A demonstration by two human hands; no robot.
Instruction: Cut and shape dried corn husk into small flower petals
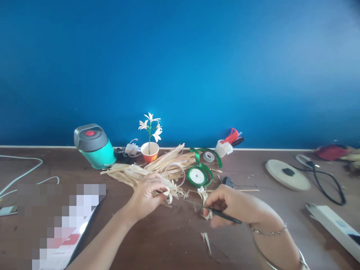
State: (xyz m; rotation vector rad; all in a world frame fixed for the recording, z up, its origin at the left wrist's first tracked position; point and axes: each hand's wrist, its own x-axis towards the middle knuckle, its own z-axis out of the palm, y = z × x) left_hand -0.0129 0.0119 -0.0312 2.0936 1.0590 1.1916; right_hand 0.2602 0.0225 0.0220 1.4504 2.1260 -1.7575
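Note:
My left hand [149, 193] pinches a pale husk flower [172, 192] between thumb and fingers, just in front of the dried husk strips [126, 174]. In my right hand [232, 204] is a slim tool with a dark handle [226, 216]. Its thin tip points left toward the flower; I cannot make out its exact kind. A second pale flower [201, 192] lies beside my right fingers. Behind the hands stand a roll of clear tape [183, 176] and a spool of green ribbon [197, 176]. Husk scraps [206, 242] lie on the table nearer to me.
An orange paper cup [150, 155] holds a stem of white flowers [152, 125]. Left of it stands a teal flask [98, 153]. A white holder with red-handled scissors [224, 148], a round lid [287, 176] and a power strip [334, 228] are toward the right. A blurred screen [64, 232] lies front left.

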